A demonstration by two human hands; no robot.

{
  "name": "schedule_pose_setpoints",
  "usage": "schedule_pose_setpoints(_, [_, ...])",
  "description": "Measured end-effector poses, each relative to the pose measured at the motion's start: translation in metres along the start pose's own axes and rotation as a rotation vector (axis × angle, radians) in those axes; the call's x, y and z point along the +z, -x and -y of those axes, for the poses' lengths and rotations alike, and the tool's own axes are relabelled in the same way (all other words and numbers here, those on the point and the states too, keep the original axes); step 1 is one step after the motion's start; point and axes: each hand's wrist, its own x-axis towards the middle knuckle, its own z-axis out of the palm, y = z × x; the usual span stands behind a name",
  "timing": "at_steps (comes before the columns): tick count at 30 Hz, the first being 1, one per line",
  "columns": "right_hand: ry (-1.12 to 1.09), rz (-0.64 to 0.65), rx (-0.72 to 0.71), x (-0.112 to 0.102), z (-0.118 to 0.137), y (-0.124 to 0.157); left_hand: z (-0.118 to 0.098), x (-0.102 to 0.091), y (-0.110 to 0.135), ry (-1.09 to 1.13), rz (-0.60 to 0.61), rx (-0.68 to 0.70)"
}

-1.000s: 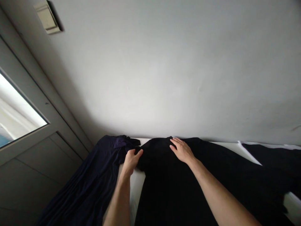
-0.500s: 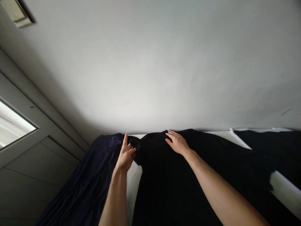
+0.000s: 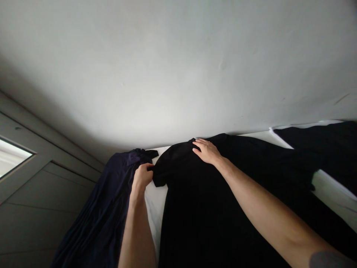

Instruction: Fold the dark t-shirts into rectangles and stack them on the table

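A black short-sleeved shirt (image 3: 200, 208) lies spread out on a white surface (image 3: 156, 201). My left hand (image 3: 142, 176) is closed on the end of its left sleeve, with the fingertips partly hidden. Near the collar, at the shirt's top edge, my right hand (image 3: 206, 151) rests flat with its fingers stretched out. To the left of my left hand lies a dark navy garment (image 3: 106, 208) with loose folds, its upper edge bunched up.
Another black garment (image 3: 331, 145) with a white edge lies at the far right. Behind everything rises a plain pale wall (image 3: 178, 74). A grey panelled door (image 3: 41, 193) with a window pane stands at the left.
My left hand has gone from an extended index finger to a closed grip on the sleeve, which now lies flatter and more spread. My right hand stays on the shirt near the collar.
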Motion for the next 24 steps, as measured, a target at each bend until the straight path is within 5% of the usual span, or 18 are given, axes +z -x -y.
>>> schedule_pose_setpoints(3, [0.017,0.001,-0.002,0.000,0.001,0.000,-0.006,-0.001,-0.001,-0.248,-0.244,0.004])
schedule_pose_setpoints(6, [0.025,-0.002,-0.006,0.000,0.001,0.000,-0.013,0.010,0.001,-0.237,-0.423,0.096])
schedule_pose_setpoints(13, [0.025,-0.003,-0.004,0.002,0.000,-0.001,-0.007,0.020,0.000,-0.243,-0.352,0.121])
schedule_pose_setpoints(18, [0.021,0.025,-0.006,0.001,0.000,-0.001,-0.011,0.018,-0.002,0.028,-0.447,0.098])
schedule_pose_setpoints(24, [0.044,0.051,-0.014,0.001,0.002,-0.001,-0.005,0.024,-0.007,0.451,-0.351,-0.033])
